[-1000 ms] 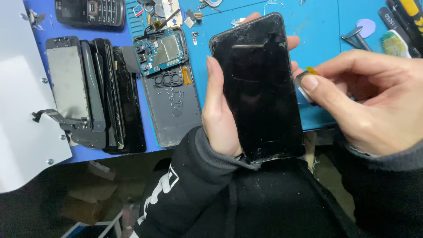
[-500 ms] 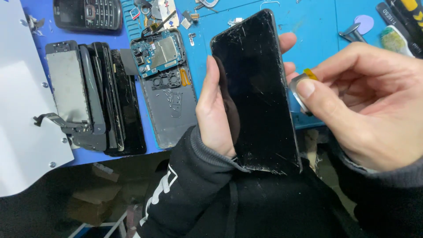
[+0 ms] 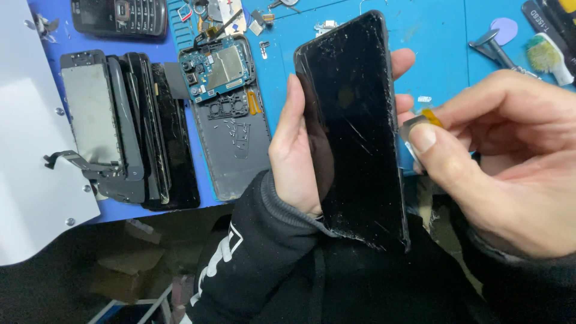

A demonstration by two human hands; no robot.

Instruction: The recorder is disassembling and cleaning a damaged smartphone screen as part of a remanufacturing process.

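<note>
Above the blue mat [image 3: 444, 36], left hand [image 3: 300, 150] grips cracked glossy phone [image 3: 354, 126]; right fingers [image 3: 444, 150] pinch thin pick [image 3: 420, 123].

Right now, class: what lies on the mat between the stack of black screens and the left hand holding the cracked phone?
In the head view, an opened phone with its circuit board exposed lies between the stack of screens and the left hand gripping the cracked phone.

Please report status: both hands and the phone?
Left hand grips cracked black phone, upright. Right hand pinches thin metal pry tool at its right edge. Nothing blocks.
</note>
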